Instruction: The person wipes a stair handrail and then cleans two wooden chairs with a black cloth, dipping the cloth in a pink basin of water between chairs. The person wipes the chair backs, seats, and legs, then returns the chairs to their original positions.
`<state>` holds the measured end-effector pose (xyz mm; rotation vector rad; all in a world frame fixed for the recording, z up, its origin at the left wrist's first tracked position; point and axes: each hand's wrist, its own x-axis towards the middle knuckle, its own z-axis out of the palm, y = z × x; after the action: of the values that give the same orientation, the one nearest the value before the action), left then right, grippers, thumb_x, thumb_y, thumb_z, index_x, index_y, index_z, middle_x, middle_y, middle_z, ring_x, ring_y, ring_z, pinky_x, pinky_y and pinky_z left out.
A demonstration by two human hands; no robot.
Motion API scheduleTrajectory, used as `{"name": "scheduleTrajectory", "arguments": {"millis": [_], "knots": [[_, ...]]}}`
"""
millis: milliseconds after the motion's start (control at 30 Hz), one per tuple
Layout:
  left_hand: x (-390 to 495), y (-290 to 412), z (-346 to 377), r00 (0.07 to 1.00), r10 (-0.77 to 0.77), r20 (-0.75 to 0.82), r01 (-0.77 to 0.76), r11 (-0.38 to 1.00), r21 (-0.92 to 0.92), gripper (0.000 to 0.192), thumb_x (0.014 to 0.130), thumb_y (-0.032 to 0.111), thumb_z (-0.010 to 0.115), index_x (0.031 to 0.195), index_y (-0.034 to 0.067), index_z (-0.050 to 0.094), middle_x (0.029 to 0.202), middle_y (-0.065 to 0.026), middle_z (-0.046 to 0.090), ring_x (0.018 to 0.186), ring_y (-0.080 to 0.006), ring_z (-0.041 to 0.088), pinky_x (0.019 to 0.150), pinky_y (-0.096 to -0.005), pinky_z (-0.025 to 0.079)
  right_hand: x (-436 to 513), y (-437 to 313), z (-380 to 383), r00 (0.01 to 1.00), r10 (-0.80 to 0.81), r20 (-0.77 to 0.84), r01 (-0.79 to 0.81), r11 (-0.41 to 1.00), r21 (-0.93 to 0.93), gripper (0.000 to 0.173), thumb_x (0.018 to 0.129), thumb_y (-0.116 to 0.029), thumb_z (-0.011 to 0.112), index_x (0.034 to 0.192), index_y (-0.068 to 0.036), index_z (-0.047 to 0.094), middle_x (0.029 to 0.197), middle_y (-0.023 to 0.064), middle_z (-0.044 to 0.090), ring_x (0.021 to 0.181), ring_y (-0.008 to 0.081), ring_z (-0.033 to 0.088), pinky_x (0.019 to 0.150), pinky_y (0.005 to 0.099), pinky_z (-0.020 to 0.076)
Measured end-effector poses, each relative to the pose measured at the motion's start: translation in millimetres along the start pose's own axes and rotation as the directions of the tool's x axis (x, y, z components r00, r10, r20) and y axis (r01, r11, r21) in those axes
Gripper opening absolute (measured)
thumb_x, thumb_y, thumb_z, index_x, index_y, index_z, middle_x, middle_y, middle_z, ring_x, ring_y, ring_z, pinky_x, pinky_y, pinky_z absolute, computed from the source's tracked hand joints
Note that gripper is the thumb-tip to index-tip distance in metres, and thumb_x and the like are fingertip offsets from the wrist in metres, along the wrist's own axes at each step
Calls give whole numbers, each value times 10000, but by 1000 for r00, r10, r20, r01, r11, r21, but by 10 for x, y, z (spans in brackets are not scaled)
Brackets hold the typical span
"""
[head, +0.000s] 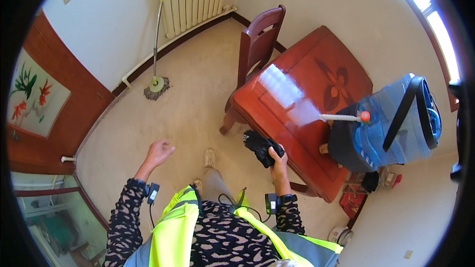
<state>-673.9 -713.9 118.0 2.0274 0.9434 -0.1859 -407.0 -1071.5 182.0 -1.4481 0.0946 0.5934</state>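
Note:
My right hand [278, 157] grips a crumpled black cloth bundle [262, 148], with the thumb on top, close to the near edge of a reddish-brown wooden table [315, 163]. My left hand [159, 152] hangs over the floor with nothing in it, fingers loosely bent. A blue translucent plastic container [395, 122] with a black strap handle stands over the table's right end, in a dark lower part. From its side juts a white corrugated tube [339, 117] with an orange fitting. Bright window light falls on the tabletop.
A wooden chair [259, 40] stands at the table's far left side. A mop [156, 85] leans by the white radiator [189, 2]. To the left is a wooden door [70, 92] with a flower panel. A white bucket [339, 235] sits on the floor at lower right.

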Motion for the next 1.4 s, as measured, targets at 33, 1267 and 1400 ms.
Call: {"name": "scheduleTrajectory", "arguments": {"millis": [33,1267,1400], "knots": [[149,246,-35,999,44,5,-44,999,-31,477,791,373,728,1033,-30,647,939,-201,665,852,-297,679,763,-387,536,31,-21,30,1000,6,2,-6,999,31,321,824,-166,729,1078,-25,594,981,35,620,927,132,589,825,276,480],[465,3335,-662,617,623,481,58,574,-817,704,905,361,604,1469,43,328,1382,-99,472,1256,-183,447,1049,-360,351,319,-2144,1946,750,-641,161,655,688,-312,337,887,-33,615,1213,-41,533,1402,159,494,1319,288,434,1103,397,314],[683,3327,-548,824,352,445,12,773,-634,718,875,359,660,1431,7,372,1392,-156,448,1306,-227,413,1091,-373,321,227,-1699,1958,845,-533,-27,529,843,-98,433,929,-181,613,1300,-34,445,1450,176,426,1324,258,419,1107,387,312]]}}
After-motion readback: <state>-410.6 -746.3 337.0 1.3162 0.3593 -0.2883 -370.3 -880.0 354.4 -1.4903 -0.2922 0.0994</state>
